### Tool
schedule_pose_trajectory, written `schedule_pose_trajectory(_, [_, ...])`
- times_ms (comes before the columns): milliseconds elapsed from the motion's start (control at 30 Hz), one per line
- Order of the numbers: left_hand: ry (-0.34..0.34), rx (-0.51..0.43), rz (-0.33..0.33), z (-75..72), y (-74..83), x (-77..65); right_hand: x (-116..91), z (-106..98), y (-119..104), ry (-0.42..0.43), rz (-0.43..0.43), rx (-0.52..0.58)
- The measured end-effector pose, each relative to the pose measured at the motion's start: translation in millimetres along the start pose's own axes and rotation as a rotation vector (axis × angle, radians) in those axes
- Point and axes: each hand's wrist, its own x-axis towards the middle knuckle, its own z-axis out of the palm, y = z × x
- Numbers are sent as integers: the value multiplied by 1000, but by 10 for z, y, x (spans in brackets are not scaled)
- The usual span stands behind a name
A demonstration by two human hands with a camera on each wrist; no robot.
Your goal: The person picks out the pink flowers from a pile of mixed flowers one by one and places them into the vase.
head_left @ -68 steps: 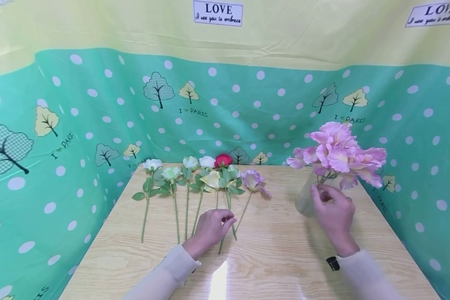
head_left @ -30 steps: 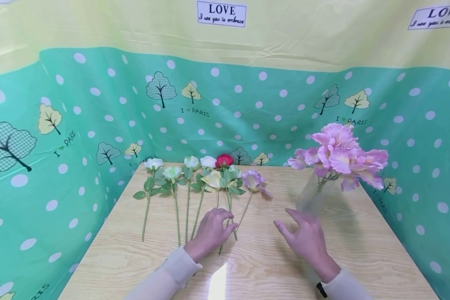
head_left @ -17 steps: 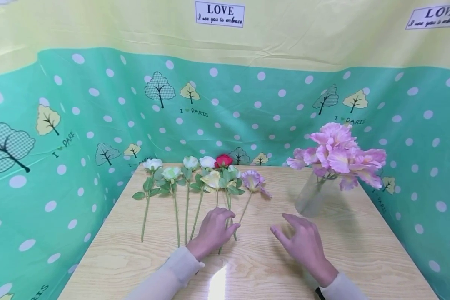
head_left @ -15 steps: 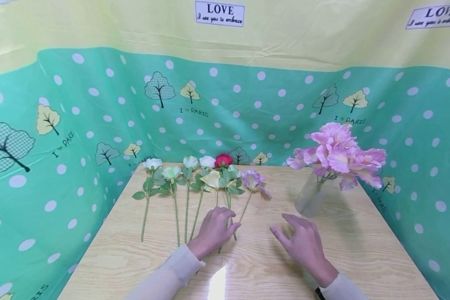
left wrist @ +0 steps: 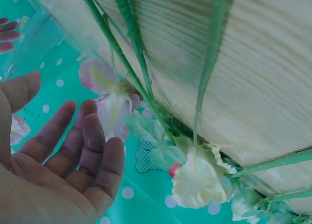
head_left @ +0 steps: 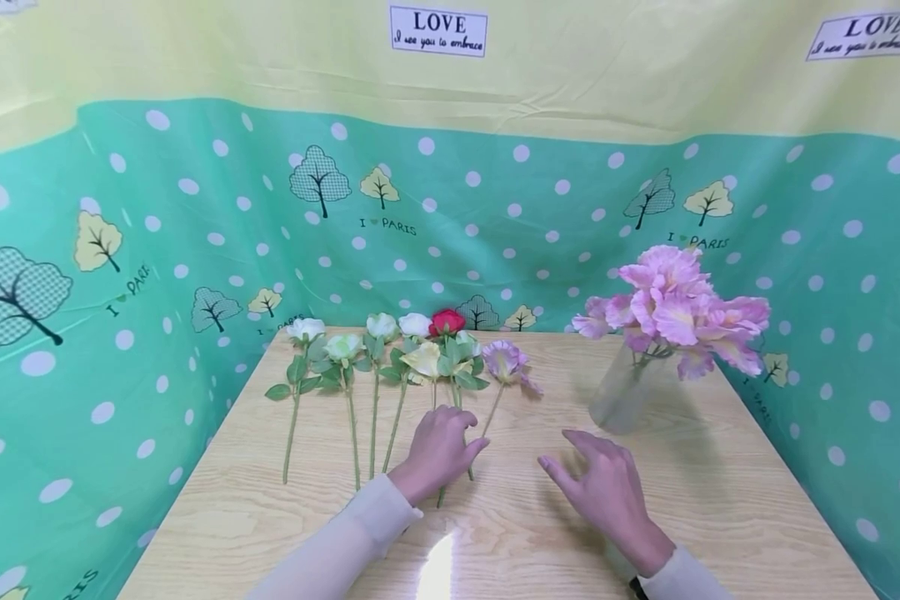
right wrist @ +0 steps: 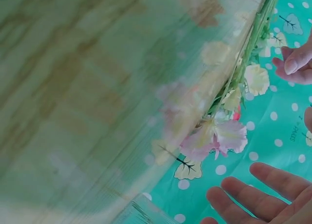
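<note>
My left hand (head_left: 438,450) hovers over the stems of the flowers on the table, its fingers relaxed and holding nothing. Past its fingertips lies a purple flower (head_left: 504,360), stem slanting toward the hand. In the left wrist view a pale yellow flower (left wrist: 197,177) and green stems show beyond the loosely bent fingers. My right hand (head_left: 606,487), fingers spread and holding nothing, is left of and nearer than the clear vase (head_left: 617,396). Large pink flowers (head_left: 675,308) stand in that vase, leaning right. The right wrist view shows its fingers relaxed.
Several white and pale green roses (head_left: 342,346) lie in a row on the wooden table (head_left: 232,517), with a red rose (head_left: 447,321) at the back. A green and yellow patterned cloth (head_left: 495,217) walls in the back and both sides.
My right hand has come away from the vase and pink flowers, moving left and toward me. The left hand has shifted slightly right. The vase and flowers have stayed in place.
</note>
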Motion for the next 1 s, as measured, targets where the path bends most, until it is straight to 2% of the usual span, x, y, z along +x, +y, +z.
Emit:
schedule_pose_trajectory(200, [-35, 33, -29, 31, 18, 78, -3, -16, 9, -7, 32, -7])
schedule_pose_trajectory(600, [-138, 159, -26, 108, 50, 266, -7, -4, 42, 1, 27, 5])
schedule_pose_trajectory(867, [-167, 256, -37, 198, 17, 347, -6, -7, 36, -1, 27, 6])
schedule_pose_trajectory(1000, [-176, 263, -33, 225, 35, 386, 0, -16, 40, 3, 23, 10])
